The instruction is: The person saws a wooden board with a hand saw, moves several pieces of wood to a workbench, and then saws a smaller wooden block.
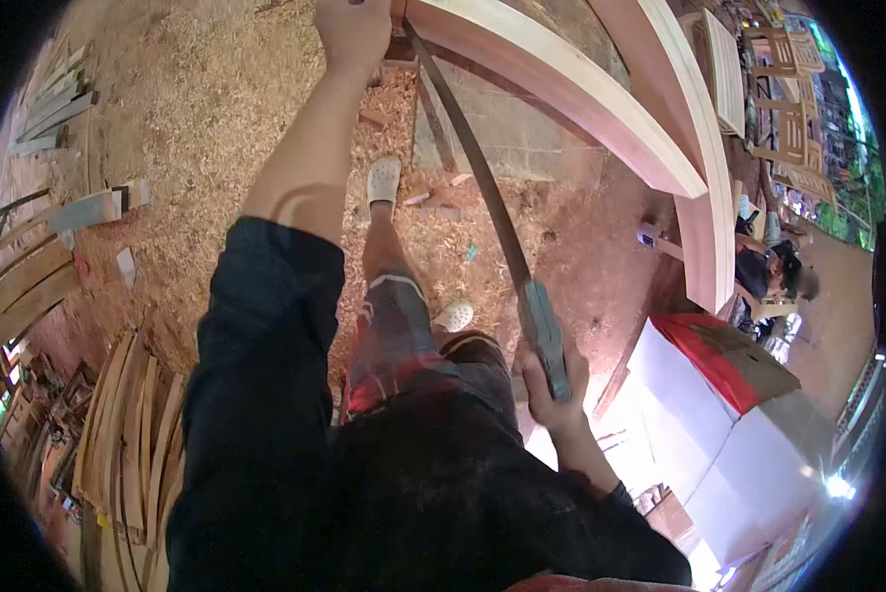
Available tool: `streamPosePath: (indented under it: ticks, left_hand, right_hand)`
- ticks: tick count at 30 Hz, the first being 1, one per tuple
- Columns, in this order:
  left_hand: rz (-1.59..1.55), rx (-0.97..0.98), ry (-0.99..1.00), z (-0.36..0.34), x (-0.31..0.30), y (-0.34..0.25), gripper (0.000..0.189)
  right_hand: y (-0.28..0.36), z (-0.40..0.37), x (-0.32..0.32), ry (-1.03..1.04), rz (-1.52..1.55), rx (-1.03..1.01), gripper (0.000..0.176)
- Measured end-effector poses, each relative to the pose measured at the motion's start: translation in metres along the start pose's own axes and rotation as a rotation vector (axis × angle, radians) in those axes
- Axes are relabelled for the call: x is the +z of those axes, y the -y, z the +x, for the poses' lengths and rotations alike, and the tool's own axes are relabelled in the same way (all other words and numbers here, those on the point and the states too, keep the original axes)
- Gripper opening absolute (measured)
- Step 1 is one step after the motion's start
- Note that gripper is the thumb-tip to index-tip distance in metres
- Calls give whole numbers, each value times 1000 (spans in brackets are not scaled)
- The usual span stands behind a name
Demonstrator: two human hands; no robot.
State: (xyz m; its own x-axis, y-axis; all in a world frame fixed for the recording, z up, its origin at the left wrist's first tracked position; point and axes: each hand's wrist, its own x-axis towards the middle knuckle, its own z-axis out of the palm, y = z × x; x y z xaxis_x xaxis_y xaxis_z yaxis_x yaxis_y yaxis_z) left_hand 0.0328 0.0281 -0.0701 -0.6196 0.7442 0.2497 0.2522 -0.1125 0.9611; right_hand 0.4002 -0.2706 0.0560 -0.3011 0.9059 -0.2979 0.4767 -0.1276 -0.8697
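My right hand is wrapped around the grey handle of a handsaw. The long, narrow-looking blade runs up and to the left, its far end at the near end of a pale, curved wooden beam. Whether the teeth are in the wood is too small to make out. At the top edge of the view, my left hand is beside that same beam end, with most of its fingers cut off by the frame. A second curved beam lies alongside and crosses near the first one's far end.
Wood shavings cover the ground around my light clogs. Long curved boards are stacked at lower left, and grey offcuts lie at upper left. A white-and-red box-like object stands to the right. Farther right are wooden chairs and a seated person.
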Motion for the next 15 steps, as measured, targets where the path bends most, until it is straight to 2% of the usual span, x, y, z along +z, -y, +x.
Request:
streamPosePath:
  ticks: [1, 3, 5, 6, 7, 9, 11, 12, 14, 15]
  left_hand:
    - [-16, -18, 7, 0, -2, -3, 27]
    - [-24, -74, 31, -7, 2, -7, 28]
    - [5, -116, 23, -7, -1, -17, 30]
    - [87, -9, -14, -2, -1, 0, 30]
    - [77, -18, 8, 1, -4, 4, 29]
    - [44, -51, 50, -2, -6, 3, 26]
    - [44, 34, 11, 1, 0, -3, 23]
    - [50, 67, -13, -2, -2, -2, 22]
    - [-90, -63, -13, -11, 0, -20, 21]
    - [-163, -120, -14, -11, 3, -27, 20]
  right_hand:
    - [0, 20, 6, -4, 31, -42, 52]
    - [5, 123, 36, 1, 52, -209, 46]
    - [25, 223, 78, -165, 61, -291, 48]
    - [62, 253, 80, -111, 76, -217, 47]
    - [84, 257, 75, -81, 46, -174, 47]
    - [106, 252, 62, -19, -33, -80, 48]
    - [73, 196, 54, -134, -2, -192, 47]
    - [48, 158, 47, -104, 17, -167, 49]
    - [16, 69, 20, -10, -23, -44, 56]
    - [6, 31, 7, -10, -185, -54, 58]
